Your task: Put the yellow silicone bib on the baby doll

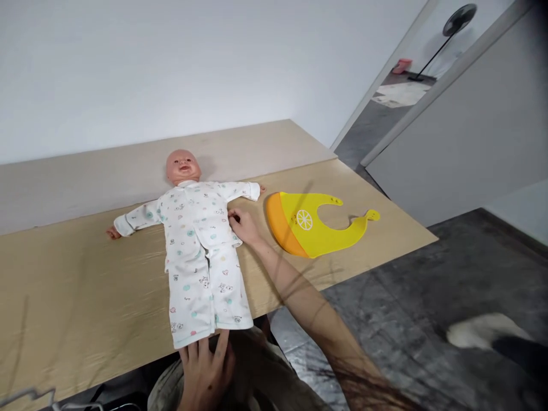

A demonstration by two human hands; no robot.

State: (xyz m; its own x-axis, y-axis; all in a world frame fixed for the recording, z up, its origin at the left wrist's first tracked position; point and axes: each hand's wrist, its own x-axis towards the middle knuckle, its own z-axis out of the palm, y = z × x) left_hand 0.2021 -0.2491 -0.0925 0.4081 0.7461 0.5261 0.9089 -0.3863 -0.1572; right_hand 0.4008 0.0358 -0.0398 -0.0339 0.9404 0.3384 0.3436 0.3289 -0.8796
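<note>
A baby doll [184, 166] lies face up on the table with both arms spread. It wears a white printed shirt [194, 214] and matching trousers [209, 291]. My right hand [243, 225] is at the shirt's side below the doll's arm, its fingers curled and closed on the cloth edge. Down at the trouser hems, my left hand [203, 368] has its fingers stretched out and apart; the fingertips are partly hidden by the cloth. To the right of my right hand lies a yellow bib [317, 224] with an orange pocket, touched by neither hand.
The wooden table [120, 308] has a paler raised strip [85, 177] along the white wall. Right of the table is a dark grey floor [411, 291], where a foot [483, 331] shows. Past a doorway stands a fan [459, 20]. Grey wire [38, 397] shows at lower left.
</note>
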